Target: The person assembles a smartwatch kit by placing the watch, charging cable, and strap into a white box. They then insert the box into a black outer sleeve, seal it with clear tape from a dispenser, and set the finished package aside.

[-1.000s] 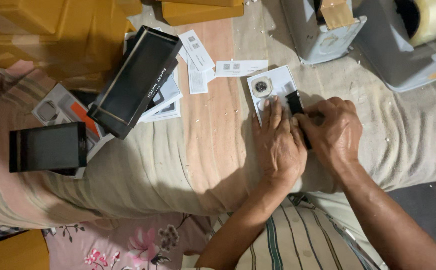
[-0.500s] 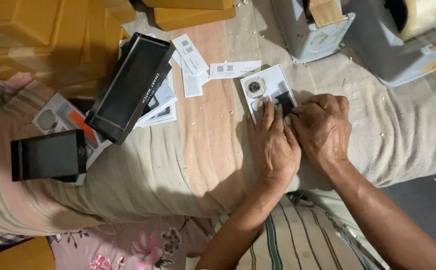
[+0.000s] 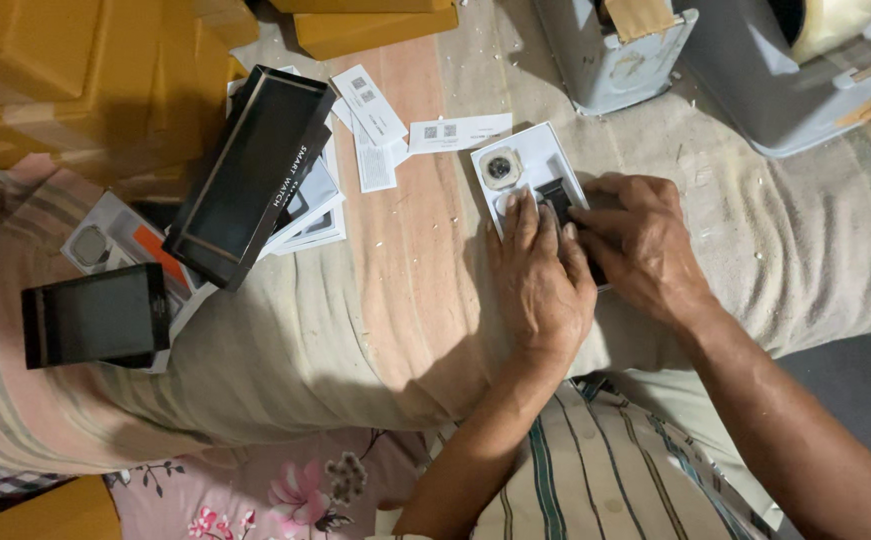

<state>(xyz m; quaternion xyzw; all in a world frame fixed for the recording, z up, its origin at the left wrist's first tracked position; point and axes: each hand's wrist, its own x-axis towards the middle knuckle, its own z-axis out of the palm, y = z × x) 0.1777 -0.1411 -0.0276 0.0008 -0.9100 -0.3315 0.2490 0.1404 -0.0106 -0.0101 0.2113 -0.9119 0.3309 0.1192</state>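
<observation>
Both hands are pressed on a white tray [image 3: 545, 160] lying on the striped cloth [image 3: 405, 300]. The left hand [image 3: 540, 275] is laid flat, the right hand [image 3: 640, 245] is curled around a black strap [image 3: 558, 197] — no firm grip is seen. Beside the strap, a round watch body [image 3: 501, 168] is seated in the tray. Too much pressure could bend the thin tray, and the watch body could pop out.

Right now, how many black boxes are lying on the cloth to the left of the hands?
2. One long black box lies tilted on the white packs near the top; one black box sits at the far left edge. More may be hidden underneath.
</observation>
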